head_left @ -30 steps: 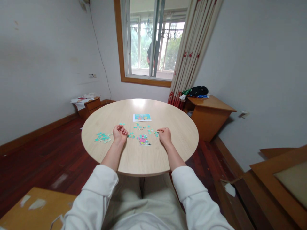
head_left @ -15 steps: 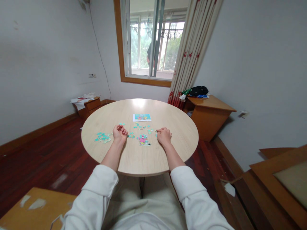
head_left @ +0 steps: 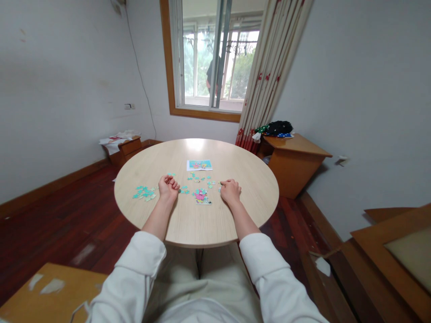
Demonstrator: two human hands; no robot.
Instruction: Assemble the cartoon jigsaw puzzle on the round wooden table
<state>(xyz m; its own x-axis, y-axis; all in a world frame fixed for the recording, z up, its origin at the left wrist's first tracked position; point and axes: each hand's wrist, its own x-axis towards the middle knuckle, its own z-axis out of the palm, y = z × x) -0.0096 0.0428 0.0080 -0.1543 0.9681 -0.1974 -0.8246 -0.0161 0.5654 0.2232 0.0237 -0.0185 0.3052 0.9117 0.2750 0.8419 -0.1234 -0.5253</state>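
Pale wood-grain tops the round table (head_left: 202,226), where a partly joined patch of puzzle (head_left: 201,197), pink at its centre, lies close to the seated person and between the two hands. From where I stand the hands are well apart: the left hand (head_left: 169,186) rests with its fingers loosely curled, and I cannot tell whether anything is tucked inside; the right hand (head_left: 230,190) has its fingertips down at the edge of some loose pieces (head_left: 211,184), though I can't make out whether one is pinched. Just beyond lies a printed sheet (head_left: 199,165) in similar colours, probably put there so that a glance up finds it for comparing. More small pieces (head_left: 197,179) are spread between sheet and patch, presumably so each shape can be seen on its own, while a denser heap (head_left: 144,193) sits off to the left, out of the middle. That left hand stands between the heap and the patch, and the right hides part of what lies beneath it. Behind, a curtain (head_left: 259,89) hangs by the window (head_left: 198,58), and dark cloth (head_left: 281,128) lies on a wooden cabinet (head_left: 289,166).
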